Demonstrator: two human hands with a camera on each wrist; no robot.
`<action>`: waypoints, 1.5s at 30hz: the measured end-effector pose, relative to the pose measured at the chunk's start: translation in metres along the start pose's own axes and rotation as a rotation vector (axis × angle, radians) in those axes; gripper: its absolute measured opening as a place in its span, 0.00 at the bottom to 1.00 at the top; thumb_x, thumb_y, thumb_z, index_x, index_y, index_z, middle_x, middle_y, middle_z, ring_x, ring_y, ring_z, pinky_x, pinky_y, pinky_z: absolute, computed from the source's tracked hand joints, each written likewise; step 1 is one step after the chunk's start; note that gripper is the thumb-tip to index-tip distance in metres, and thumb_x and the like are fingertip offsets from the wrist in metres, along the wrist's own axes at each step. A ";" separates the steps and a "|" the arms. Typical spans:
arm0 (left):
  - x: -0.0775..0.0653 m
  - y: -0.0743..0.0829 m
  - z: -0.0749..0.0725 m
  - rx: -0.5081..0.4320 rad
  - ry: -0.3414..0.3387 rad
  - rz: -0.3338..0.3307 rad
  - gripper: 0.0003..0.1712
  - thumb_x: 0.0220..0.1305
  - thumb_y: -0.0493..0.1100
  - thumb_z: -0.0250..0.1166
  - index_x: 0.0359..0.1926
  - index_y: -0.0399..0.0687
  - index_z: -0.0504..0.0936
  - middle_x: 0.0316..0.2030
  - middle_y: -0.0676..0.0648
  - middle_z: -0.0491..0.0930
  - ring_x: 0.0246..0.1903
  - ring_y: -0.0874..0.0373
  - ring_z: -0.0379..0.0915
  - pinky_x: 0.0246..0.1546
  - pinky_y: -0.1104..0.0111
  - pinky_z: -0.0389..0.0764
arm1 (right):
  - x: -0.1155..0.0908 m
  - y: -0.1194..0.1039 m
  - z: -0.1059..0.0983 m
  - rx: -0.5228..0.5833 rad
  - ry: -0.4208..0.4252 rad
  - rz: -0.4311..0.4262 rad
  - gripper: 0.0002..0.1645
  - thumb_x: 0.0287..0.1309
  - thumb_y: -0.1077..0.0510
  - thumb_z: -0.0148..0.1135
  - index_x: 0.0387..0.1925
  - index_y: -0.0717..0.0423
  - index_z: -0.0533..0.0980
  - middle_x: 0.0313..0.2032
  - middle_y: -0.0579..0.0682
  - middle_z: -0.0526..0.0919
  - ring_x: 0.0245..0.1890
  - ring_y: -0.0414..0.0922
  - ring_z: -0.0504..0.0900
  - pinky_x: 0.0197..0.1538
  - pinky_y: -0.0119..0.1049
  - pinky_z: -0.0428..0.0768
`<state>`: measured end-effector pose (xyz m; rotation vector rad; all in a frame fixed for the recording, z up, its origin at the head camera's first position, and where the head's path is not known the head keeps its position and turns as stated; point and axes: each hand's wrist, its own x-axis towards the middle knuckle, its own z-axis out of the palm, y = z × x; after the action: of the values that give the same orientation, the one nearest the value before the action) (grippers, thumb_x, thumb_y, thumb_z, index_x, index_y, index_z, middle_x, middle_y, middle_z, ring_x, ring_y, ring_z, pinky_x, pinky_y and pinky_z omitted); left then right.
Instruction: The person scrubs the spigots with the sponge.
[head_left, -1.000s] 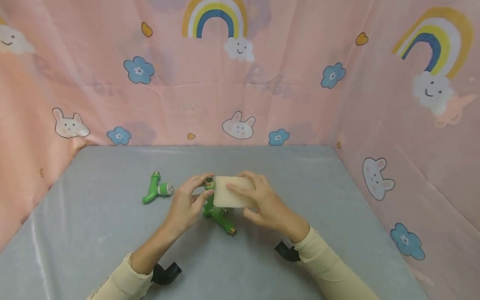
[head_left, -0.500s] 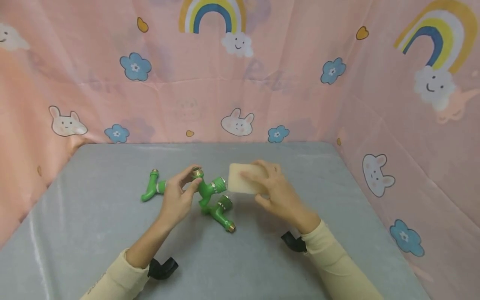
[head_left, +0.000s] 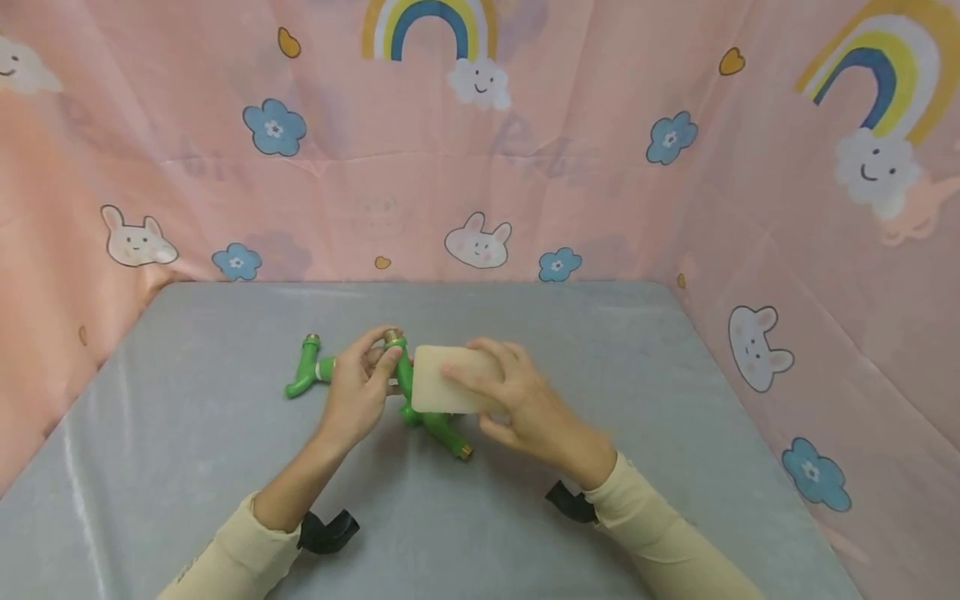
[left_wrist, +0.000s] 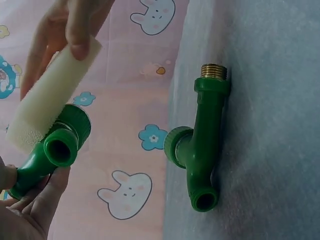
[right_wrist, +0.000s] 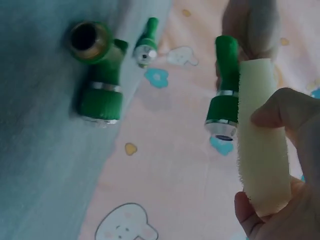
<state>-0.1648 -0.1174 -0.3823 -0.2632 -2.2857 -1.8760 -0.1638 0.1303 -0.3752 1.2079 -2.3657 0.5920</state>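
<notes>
Near the middle of the table, my left hand (head_left: 356, 396) grips a green tap (head_left: 405, 375) by its body near the brass threaded end, holding it up off the table. My right hand (head_left: 536, 408) holds a thick cream sponge (head_left: 450, 379) between thumb and fingers. In the left wrist view the sponge (left_wrist: 50, 100) lies along the side of the held tap (left_wrist: 37, 167), seemingly touching it. From the head, the sponge hides the tap's knob. A second green tap (head_left: 447, 435) lies on the table just below the hands, partly covered by the sponge.
Another green tap (head_left: 306, 371) lies to the left of my left hand, its knob partly hidden behind that hand. A grey cloth covers the table (head_left: 187, 467). Pink printed curtain (head_left: 337, 200) rises behind and at both sides. Black curved pieces (head_left: 327, 532) sit by both cuffs.
The sponge moved right, away from the held tap, baring its knob, then came back left over it. My left hand shifted slightly left with the tap. The other taps stayed put.
</notes>
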 end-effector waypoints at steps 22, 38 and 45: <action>0.005 -0.006 -0.009 -0.252 -0.024 -0.289 0.24 0.83 0.44 0.43 0.71 0.37 0.65 0.38 0.53 0.82 0.37 0.65 0.84 0.40 0.69 0.89 | 0.000 -0.003 0.003 -0.036 0.046 -0.080 0.44 0.45 0.70 0.75 0.66 0.43 0.75 0.65 0.59 0.69 0.63 0.59 0.68 0.56 0.50 0.84; 0.009 -0.007 -0.011 -0.389 -0.006 -0.463 0.27 0.84 0.46 0.35 0.75 0.42 0.60 0.46 0.50 0.75 0.42 0.64 0.76 0.47 0.72 0.82 | 0.000 0.020 -0.008 0.084 0.128 0.113 0.40 0.46 0.72 0.70 0.63 0.48 0.77 0.64 0.62 0.70 0.61 0.63 0.68 0.56 0.58 0.80; 0.008 -0.008 -0.007 -0.472 -0.163 -0.453 0.32 0.79 0.40 0.47 0.77 0.38 0.49 0.46 0.55 0.76 0.45 0.70 0.73 0.51 0.77 0.73 | 0.000 0.016 0.002 0.211 0.107 0.091 0.40 0.47 0.71 0.69 0.64 0.47 0.76 0.65 0.62 0.69 0.64 0.61 0.67 0.56 0.57 0.80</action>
<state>-0.1745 -0.1260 -0.3868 0.0580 -2.0902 -2.7103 -0.1769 0.1375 -0.3802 1.1272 -2.3230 0.9331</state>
